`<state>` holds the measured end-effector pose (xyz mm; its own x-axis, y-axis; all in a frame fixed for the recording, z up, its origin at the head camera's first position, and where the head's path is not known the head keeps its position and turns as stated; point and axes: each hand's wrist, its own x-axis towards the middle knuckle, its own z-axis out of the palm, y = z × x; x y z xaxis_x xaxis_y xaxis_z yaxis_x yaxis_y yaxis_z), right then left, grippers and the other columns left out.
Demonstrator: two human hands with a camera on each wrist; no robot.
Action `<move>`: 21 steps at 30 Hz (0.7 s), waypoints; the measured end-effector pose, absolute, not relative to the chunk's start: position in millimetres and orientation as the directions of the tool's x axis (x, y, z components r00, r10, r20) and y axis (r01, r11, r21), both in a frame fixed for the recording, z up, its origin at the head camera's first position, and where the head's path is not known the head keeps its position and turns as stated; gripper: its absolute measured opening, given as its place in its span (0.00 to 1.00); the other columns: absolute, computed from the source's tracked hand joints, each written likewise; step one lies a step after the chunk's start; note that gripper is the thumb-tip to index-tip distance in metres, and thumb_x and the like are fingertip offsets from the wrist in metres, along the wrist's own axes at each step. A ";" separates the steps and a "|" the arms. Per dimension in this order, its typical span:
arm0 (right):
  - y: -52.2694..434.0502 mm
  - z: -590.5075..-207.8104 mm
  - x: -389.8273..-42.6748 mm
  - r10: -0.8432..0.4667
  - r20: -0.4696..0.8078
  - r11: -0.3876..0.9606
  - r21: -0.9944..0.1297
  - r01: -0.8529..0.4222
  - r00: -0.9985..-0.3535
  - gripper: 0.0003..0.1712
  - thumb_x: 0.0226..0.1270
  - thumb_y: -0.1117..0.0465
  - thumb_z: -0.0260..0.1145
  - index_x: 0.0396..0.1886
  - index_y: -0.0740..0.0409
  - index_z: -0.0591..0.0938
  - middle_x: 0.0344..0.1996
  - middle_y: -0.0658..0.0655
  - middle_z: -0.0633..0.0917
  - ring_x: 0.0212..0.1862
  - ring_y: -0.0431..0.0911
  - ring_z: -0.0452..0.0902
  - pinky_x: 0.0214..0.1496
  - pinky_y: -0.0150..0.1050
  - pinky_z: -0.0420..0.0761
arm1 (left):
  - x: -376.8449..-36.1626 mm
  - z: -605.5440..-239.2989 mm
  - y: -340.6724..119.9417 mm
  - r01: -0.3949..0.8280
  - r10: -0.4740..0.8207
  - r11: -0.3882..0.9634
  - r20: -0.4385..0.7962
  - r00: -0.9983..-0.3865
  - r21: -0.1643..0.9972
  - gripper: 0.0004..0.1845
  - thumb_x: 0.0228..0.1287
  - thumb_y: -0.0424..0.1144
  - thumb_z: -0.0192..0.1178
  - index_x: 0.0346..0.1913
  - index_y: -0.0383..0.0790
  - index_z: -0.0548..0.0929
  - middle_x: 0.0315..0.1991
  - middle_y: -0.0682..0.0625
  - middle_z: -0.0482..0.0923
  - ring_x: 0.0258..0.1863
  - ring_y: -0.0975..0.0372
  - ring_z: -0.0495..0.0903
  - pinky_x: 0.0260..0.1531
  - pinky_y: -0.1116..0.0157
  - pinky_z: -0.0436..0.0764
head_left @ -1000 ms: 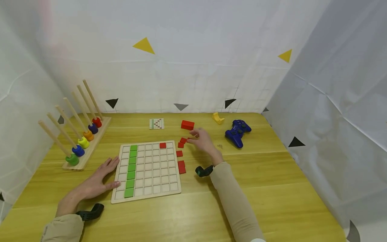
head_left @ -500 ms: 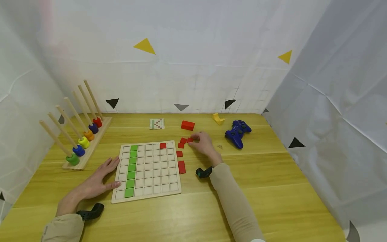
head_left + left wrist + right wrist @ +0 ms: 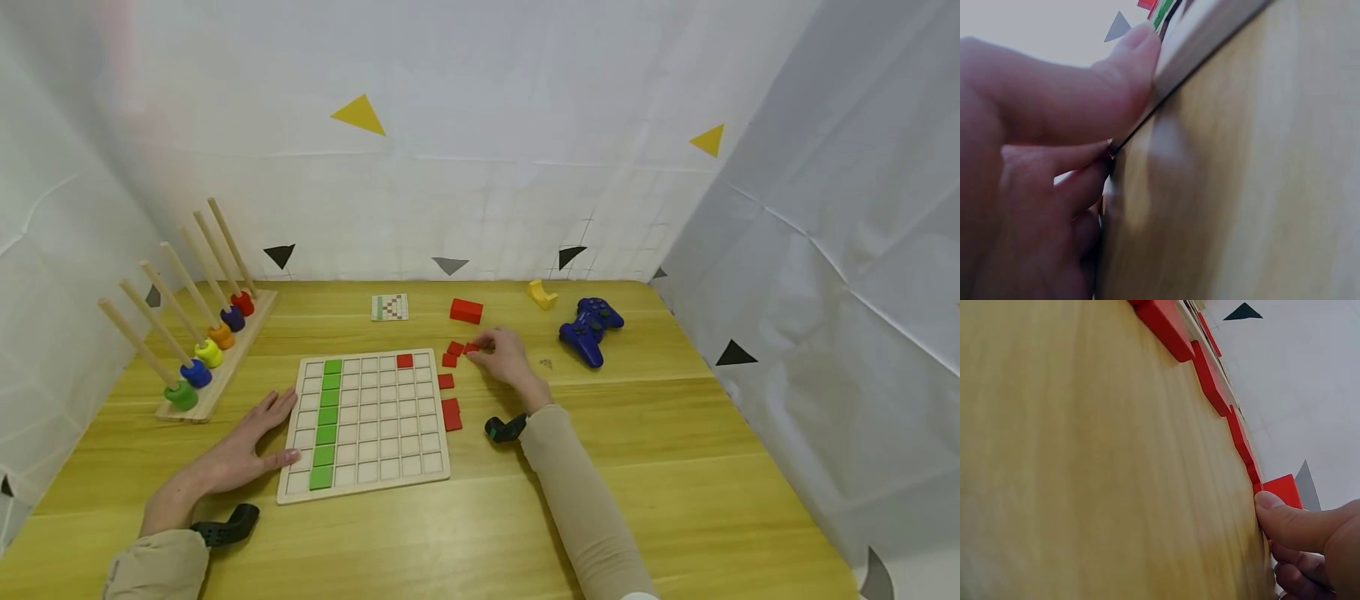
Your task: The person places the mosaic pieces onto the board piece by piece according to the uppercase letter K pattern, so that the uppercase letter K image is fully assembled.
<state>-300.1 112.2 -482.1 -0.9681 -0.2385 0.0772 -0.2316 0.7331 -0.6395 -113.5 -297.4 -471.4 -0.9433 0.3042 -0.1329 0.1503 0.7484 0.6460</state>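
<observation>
Leftmost, peg rack [image 3: 197, 367] with coloured rings, well apart from the work. Left hand [image 3: 243, 454]: fingers straight, flat on the tabletop [image 3: 675, 467], thumb against the grid board [image 3: 365, 422] edge; should it lift, the board may slide. Board holds a green column and one red tile. Right hand [image 3: 504, 354]: fingertips pinching a small red tile [image 3: 471, 347] lying on the tabletop just beside the board's far right corner. Likely risk: a shallow pinch slips, or knuckles scatter the neighbouring loose tiles [image 3: 450, 412].

White sheeted walls [image 3: 480, 167], seemingly fabric
</observation>
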 end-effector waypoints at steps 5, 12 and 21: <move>112.0 -482.6 -300.6 -0.242 0.082 0.734 -0.637 -0.238 -0.967 0.15 0.66 0.54 0.72 0.47 0.59 0.85 0.45 0.57 0.82 0.50 0.52 0.77 0.56 0.46 0.77 | -114.2 -472.1 -297.4 0.166 0.309 0.749 -0.118 -0.944 0.641 0.51 0.66 0.55 0.64 0.80 0.38 0.48 0.80 0.31 0.39 0.77 0.32 0.36 0.64 0.26 0.43; 111.3 -480.4 -300.9 -0.250 0.073 0.747 -0.620 -0.241 -0.965 0.16 0.66 0.54 0.71 0.47 0.59 0.84 0.46 0.58 0.81 0.50 0.53 0.75 0.56 0.46 0.76 | -114.4 -471.4 -296.6 0.171 0.309 0.747 -0.107 -0.945 0.643 0.50 0.66 0.54 0.65 0.80 0.38 0.49 0.79 0.31 0.40 0.77 0.33 0.37 0.65 0.27 0.43; 98.6 -450.5 -286.7 -0.297 0.137 0.712 -0.628 -0.315 -0.945 0.16 0.68 0.54 0.69 0.48 0.60 0.84 0.45 0.57 0.81 0.51 0.52 0.75 0.56 0.46 0.77 | -113.8 -470.5 -296.3 0.171 0.307 0.754 -0.110 -0.945 0.635 0.51 0.65 0.55 0.65 0.80 0.36 0.49 0.79 0.31 0.41 0.77 0.33 0.37 0.66 0.27 0.43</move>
